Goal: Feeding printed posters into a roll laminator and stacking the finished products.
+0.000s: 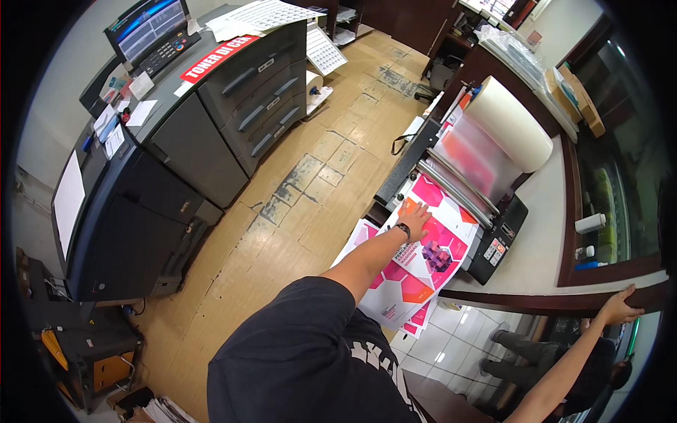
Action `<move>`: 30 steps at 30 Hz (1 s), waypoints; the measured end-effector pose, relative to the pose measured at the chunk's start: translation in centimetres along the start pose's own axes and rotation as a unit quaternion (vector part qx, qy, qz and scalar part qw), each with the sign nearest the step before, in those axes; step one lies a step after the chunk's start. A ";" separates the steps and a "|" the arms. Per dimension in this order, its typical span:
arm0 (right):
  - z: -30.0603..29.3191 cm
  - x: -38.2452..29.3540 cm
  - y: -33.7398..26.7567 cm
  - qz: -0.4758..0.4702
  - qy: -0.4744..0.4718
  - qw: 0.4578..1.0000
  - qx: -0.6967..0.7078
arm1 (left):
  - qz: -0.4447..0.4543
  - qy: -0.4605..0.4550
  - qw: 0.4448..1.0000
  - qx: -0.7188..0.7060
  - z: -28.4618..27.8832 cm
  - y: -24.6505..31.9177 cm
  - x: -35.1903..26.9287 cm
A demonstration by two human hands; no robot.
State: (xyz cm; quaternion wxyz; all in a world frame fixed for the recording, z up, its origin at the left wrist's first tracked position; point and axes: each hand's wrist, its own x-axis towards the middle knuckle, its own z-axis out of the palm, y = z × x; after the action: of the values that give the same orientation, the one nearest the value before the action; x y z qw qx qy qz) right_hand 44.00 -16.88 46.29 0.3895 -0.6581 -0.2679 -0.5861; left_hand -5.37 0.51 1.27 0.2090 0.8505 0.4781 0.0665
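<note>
My left hand, wearing a dark wristband, lies flat with spread fingers on a printed sheet with pink and orange hexagons. The sheet's far end is at the metal rollers of a roll laminator. More printed sheets overlap below it and hang toward my body. Beyond the rollers, clear film runs up to a large film roll, with pink print showing through. My right hand is far to the right, gripping the edge of a dark wooden ledge.
Left across the tiled floor stands a large dark printer with drawers and a screen. A person is beyond the ledge at lower right. A wood-framed window borders the laminator's right side. Stacked papers are at bottom left.
</note>
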 end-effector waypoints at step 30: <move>-1.9 -1.1 -3.4 -0.006 0.025 0.999 0.041 | 0.008 0.005 1.000 0.025 -0.4 -0.5 1.5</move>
State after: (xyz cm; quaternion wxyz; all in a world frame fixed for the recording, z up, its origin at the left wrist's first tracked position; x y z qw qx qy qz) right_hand 39.98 -16.43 45.95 0.4194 -0.6252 -0.2855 -0.5931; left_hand -5.04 2.10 1.28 0.1848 0.8586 0.4743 0.0607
